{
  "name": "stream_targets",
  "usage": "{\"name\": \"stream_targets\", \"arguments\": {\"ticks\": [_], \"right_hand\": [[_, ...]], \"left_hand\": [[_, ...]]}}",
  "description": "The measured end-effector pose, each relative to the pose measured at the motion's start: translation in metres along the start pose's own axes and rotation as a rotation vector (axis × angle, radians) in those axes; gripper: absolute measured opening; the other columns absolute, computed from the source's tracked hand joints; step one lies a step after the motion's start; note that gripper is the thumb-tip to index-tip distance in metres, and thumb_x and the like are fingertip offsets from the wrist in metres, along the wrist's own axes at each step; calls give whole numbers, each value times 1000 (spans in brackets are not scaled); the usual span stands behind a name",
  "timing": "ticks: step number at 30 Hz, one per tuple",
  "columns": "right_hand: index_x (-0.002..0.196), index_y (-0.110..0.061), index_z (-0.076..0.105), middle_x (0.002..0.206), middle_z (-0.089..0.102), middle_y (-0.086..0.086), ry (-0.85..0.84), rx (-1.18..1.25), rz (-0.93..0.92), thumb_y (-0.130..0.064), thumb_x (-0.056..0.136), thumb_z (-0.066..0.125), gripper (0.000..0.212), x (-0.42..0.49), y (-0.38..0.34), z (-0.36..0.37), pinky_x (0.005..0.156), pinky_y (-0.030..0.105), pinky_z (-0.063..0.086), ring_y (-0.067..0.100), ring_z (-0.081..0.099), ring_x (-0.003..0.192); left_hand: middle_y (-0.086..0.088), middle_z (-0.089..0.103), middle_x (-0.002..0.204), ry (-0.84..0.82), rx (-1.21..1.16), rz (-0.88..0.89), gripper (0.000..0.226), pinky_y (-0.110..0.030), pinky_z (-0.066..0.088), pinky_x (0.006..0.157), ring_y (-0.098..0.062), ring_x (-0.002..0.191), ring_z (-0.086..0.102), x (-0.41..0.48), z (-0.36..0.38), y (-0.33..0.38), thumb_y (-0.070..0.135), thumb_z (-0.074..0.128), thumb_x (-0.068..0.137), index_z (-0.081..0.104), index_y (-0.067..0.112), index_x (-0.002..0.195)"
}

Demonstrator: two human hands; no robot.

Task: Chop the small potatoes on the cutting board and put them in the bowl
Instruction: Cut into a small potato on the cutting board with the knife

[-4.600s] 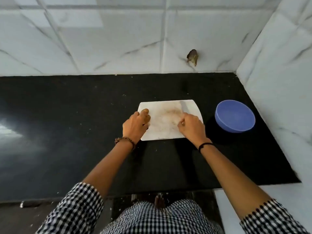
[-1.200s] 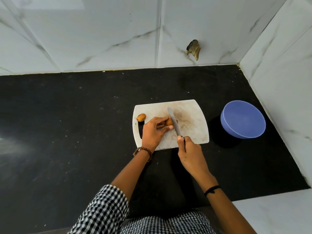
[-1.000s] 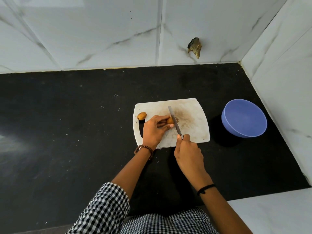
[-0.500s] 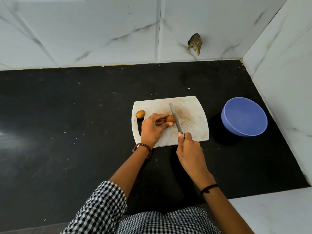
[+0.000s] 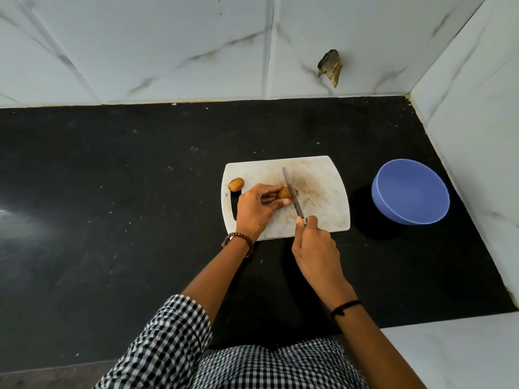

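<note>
A stained white cutting board lies on the black counter. My left hand pinches a small brown potato at the board's middle. My right hand grips the handle of a knife, whose blade lies across the potato's right end. A second small potato sits loose at the board's left edge, above the handle slot. An empty blue bowl stands to the right of the board.
The black counter stretches wide to the left. White marble-look tiled walls close off the back and the right side. A chipped hole marks the back wall. A white ledge borders the counter at the near right.
Earlier both hands rested on a bare board. Now two potatoes are on it; my left hand holds one and the knife blade has come down across it.
</note>
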State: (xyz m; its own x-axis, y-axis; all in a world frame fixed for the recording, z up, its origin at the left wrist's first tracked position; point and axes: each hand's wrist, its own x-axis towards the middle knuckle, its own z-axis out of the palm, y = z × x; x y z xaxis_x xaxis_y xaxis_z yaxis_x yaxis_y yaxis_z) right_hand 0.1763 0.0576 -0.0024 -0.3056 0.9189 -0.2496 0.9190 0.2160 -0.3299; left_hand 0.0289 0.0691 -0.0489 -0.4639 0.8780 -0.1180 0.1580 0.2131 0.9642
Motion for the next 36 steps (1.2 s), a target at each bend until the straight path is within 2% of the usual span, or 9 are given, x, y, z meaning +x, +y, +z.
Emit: {"name": "stream_targets", "arguments": {"ticks": [4,7,12,17,25,29,36], "right_hand": [[113,-10,43,75,54,1,15,-54,-11,-37,107,23,35,1,-3,4,45,25,30,17,52,60],[117,-9,40,85,65,8,22,-100,-8,-36,107,22,33,1,-8,7,54,33,42,28,65,74],[131,-5,36,98,67,14,-13,-104,-20,-34,108,23,39,15,-16,7,66,43,51,34,67,88],[130,-6,37,108,65,17,-50,-57,-29,-32,108,25,36,29,-23,3,70,43,47,37,65,96],[123,-8,38,103,64,17,-67,-34,-66,-33,108,24,33,13,-12,4,64,41,39,41,63,94],[110,-10,38,95,63,15,-67,-59,-78,-33,107,24,27,-9,0,7,60,42,40,40,63,87],[112,-10,40,102,61,15,-159,-94,-13,-35,107,24,31,-41,18,-10,66,41,41,37,61,93]], "left_hand": [[3,68,107,-26,-2,11,39,-25,53,92,-6,97,66,1,-2,-1,16,78,77,69,13,115],[2,68,106,-7,-7,27,37,-24,54,91,-6,95,67,1,-2,-1,15,78,78,69,13,114],[1,68,105,8,11,43,35,-28,55,91,-8,95,67,1,1,-2,13,78,78,70,13,112],[3,68,104,20,36,63,35,-24,54,90,-5,93,67,1,0,-2,15,78,78,70,12,113],[-2,69,104,22,28,69,36,-20,53,89,-6,92,67,-1,1,-3,12,79,76,69,9,111],[1,69,102,18,11,49,37,-23,54,89,-7,93,68,-1,1,-3,13,80,75,70,8,111],[0,69,106,5,29,55,38,-26,54,91,-8,96,67,-2,0,-5,17,79,77,68,10,113]]}}
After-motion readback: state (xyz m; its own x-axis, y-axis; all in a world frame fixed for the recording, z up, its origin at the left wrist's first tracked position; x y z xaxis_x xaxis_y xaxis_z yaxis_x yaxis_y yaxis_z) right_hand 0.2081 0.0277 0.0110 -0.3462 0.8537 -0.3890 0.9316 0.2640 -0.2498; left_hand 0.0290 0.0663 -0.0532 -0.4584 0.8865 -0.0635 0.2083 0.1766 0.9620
